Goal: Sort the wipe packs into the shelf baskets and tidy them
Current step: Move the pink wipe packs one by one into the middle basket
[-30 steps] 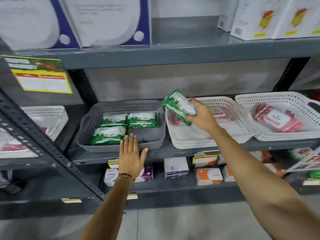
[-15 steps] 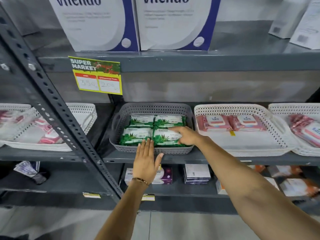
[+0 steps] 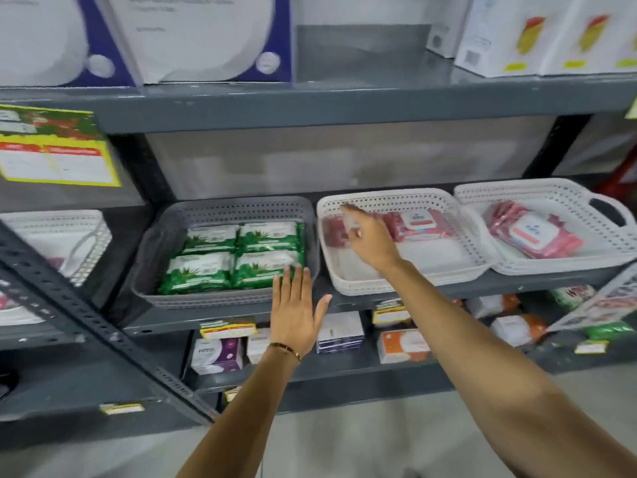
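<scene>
head view: both hands bare at the shelf baskets, nothing held.
saw four green wipe packs [image 3: 234, 257] lying flat in the grey basket [image 3: 224, 298]; left hand [image 3: 296, 312] flat, fingers spread, touching its front rim at 5 o'clock. right hand [image 3: 368, 243] loose and empty over the white basket [image 3: 406, 281], pink wipe packs [image 3: 418, 224] at its 12 o'clock side.

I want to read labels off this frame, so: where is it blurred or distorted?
Head view: the right hand over the white basket is motion-smeared, its fingers ghosted; the yellow price tag and the green packs have unreadable print; the left hand is fairly sharp; wide-angle bending tilts the shelf post.
</scene>
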Demonstrator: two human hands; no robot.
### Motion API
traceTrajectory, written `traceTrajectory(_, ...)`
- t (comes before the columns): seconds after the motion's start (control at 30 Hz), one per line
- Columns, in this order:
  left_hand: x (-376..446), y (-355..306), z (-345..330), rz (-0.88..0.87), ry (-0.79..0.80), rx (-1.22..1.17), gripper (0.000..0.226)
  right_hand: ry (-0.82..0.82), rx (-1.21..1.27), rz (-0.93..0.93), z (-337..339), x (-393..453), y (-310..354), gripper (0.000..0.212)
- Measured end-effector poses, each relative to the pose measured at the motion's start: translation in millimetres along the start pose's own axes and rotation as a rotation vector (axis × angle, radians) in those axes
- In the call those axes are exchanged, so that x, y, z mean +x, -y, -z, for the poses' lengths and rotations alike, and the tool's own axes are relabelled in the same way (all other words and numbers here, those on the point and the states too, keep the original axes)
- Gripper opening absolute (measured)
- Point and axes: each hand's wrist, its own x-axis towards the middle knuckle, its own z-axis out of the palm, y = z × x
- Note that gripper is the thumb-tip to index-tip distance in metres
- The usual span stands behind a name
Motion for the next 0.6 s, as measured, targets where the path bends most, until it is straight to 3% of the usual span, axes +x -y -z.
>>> traceTrajectory(0.2, 19, -96, -28, -0.076, -0.004, -0.049, 0.095, -0.212, -0.068, -0.199, 103, -24, -92, 0.05)
traceTrajectory(0.43, 43, -186, -48, -0.038, -0.036, -0.024, 0.091, -0.246, -0.26, -0.389, 200, -41, -195, 0.042)
traceTrajectory(0.6, 48, -200, -59, 0.051, -0.032, 0.012, 0.084, -0.001, -0.53, -0.605, 236, -38, -244, 0.085)
